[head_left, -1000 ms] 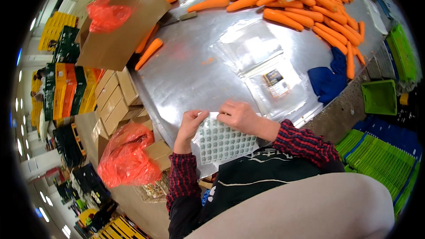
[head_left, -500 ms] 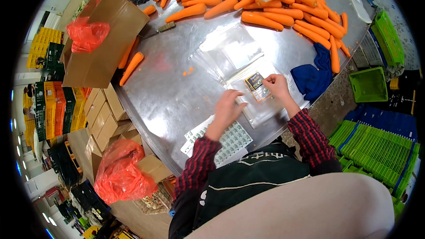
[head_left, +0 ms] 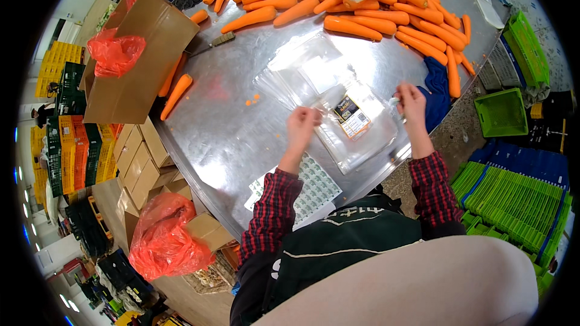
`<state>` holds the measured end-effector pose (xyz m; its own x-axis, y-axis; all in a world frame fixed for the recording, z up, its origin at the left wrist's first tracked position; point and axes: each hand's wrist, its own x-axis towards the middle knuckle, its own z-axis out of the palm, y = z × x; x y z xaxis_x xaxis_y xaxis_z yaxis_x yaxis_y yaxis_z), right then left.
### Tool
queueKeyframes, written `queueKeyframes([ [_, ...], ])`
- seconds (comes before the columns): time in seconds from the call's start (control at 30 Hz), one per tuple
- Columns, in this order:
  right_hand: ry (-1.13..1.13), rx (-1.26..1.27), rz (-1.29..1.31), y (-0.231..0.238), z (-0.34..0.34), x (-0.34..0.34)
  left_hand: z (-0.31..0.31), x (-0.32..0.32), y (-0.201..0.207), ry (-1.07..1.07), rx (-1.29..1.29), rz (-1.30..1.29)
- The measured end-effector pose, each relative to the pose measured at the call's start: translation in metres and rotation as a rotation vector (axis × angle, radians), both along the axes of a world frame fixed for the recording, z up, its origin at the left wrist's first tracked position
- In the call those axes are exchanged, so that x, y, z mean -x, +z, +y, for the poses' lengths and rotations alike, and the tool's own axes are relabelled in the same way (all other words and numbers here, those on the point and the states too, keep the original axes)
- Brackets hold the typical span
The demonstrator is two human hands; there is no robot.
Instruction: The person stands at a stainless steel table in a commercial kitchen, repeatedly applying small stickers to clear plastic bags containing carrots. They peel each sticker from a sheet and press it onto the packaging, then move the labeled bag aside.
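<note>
A clear plastic bag (head_left: 377, 139) lies on a stack of similar bags, and a black, orange and white label (head_left: 351, 116) shows on it. My left hand (head_left: 301, 128) is closed at the bag's left edge, its fingertips pinching the film. On the right, beyond the bag's right edge, my right hand (head_left: 412, 107) is closed with a small whitish-green sticker at its fingertips. Below my left hand lies a sheet of small green-and-white stickers (head_left: 314, 187), partly hidden by my left sleeve. More clear bags (head_left: 290, 78) are fanned out farther back.
Carrots (head_left: 356, 26) are heaped along the far side of the metal table (head_left: 211, 139). A dark blue cloth (head_left: 438, 99) sits beside my right hand. At left are a knife (head_left: 222, 40), a loose carrot (head_left: 177, 98) and a cardboard box (head_left: 136, 54). Green crates (head_left: 501, 115) stand right of the table.
My right hand has moved right, off the label and past the bag's edge. My left hand has shifted slightly up and closed at the bag's left edge. The label is now uncovered.
</note>
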<state>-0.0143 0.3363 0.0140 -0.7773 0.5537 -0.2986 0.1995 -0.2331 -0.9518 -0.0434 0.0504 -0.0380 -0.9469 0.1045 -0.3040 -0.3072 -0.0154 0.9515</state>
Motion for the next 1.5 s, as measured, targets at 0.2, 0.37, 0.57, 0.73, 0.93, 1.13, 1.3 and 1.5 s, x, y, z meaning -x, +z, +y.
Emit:
queueKeyframes([
  [0.2, 0.354, -0.519, 0.019, -0.065, -0.054, -0.002, 0.008, -0.022, 0.015, 0.000, 0.283, 0.367],
  [0.37, 0.400, -0.935, -0.107, -0.046, -0.068, 0.002, 0.022, -0.043, 0.003, -0.557, 0.641, 0.603],
  [0.57, 0.132, -0.185, 0.001, -0.028, 0.015, 0.012, 0.012, -0.032, -0.011, -0.419, 0.380, 0.275],
  [0.73, 0.323, -0.052, -0.103, -0.019, -0.002, 0.011, -0.011, 0.000, -0.003, 0.355, -0.167, 0.024],
  [0.93, 0.584, -0.470, -0.038, -0.060, -0.064, 0.011, 0.022, -0.036, 0.022, -0.283, 0.412, 0.543],
  [1.13, 0.402, -0.972, -0.175, -0.039, -0.054, 0.016, 0.021, -0.040, -0.005, -0.470, 0.605, 0.616],
  [1.3, 0.338, -0.102, -0.145, -0.022, 0.017, 0.031, 0.001, -0.016, 0.001, -0.234, 0.129, -0.137],
  [1.5, 0.533, 0.020, -0.172, -0.030, -0.032, 0.035, -0.002, -0.012, 0.003, 0.215, 0.139, 0.181],
])
